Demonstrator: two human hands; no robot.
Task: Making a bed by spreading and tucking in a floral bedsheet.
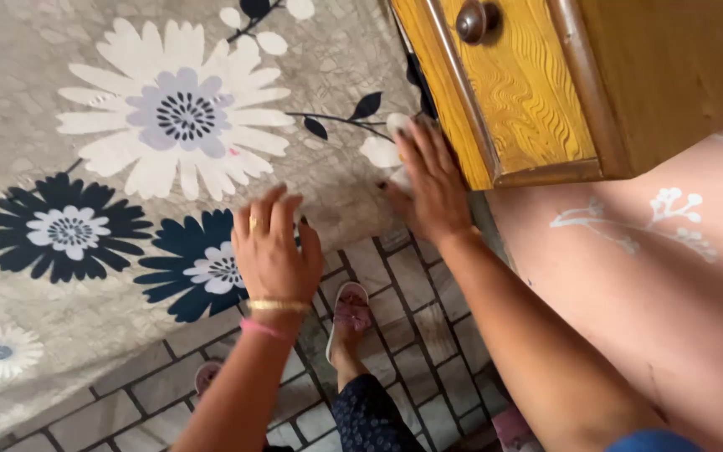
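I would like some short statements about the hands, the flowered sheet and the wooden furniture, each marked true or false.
1. Both hands rest flat on the flowered bedsheet. True: the left hand and the right hand lie on it with fingers spread.
2. The right hand grips the round knob. False: the knob is untouched; this hand lies at the sheet's corner beside the wooden cabinet.
3. The left wrist carries a gold bangle. True.
4. The floor is plain carpet. False: it shows a brick-like tile pattern.
5. The person is barefoot. False: a pink sandal is on one foot.
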